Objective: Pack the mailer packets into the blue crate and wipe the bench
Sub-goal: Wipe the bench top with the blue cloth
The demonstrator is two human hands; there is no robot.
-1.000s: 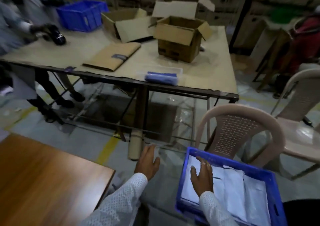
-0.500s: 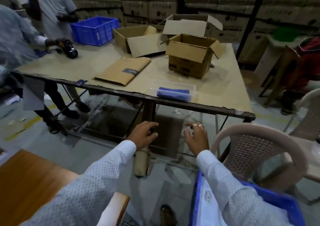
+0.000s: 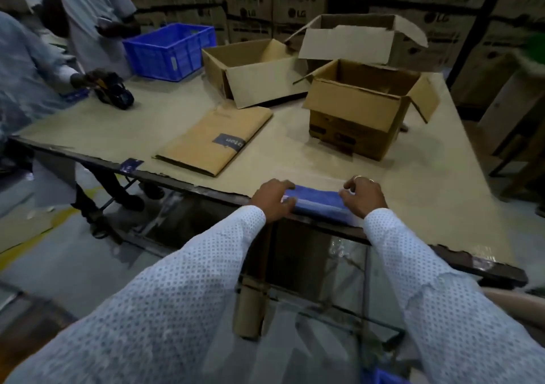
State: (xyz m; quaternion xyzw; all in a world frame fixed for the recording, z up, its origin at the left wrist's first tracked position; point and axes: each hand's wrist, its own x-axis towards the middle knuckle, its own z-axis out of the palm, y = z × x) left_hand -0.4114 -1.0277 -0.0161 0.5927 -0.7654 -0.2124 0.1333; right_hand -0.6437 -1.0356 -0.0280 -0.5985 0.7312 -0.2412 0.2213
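Left hand: my left hand [image 3: 272, 199] curls over the left end of the folded blue cloth in its clear plastic wrap [image 3: 317, 202], fingers on top, thumb at the near side.
Right hand: my right hand [image 3: 363, 196] grips the other end the same way, so the cloth is held between both.
Cloth position: it lies at the very front edge of the pale board-topped bench [image 3: 165, 121], partly over the dark metal rim.
Mailer packets: none that I can pick out on the bench; the flat brown cardboard sleeve with a dark label [image 3: 216, 141] may or may not count.
Blue crate: the ribbed blue plastic crate [image 3: 171, 50] stands at the far left corner, well apart from me.
Risk: the slick wrap could slide out of my fingers and drop off the edge to the floor, since nothing supports its near side.
Risk two: the torn front rim could snag the wrap or my sleeve.
Open room: bare bench lies right of the cloth and towards the open brown cardboard box [image 3: 365, 109].
Crowding: another person's hand holds a dark tool [image 3: 116, 94] at the left.
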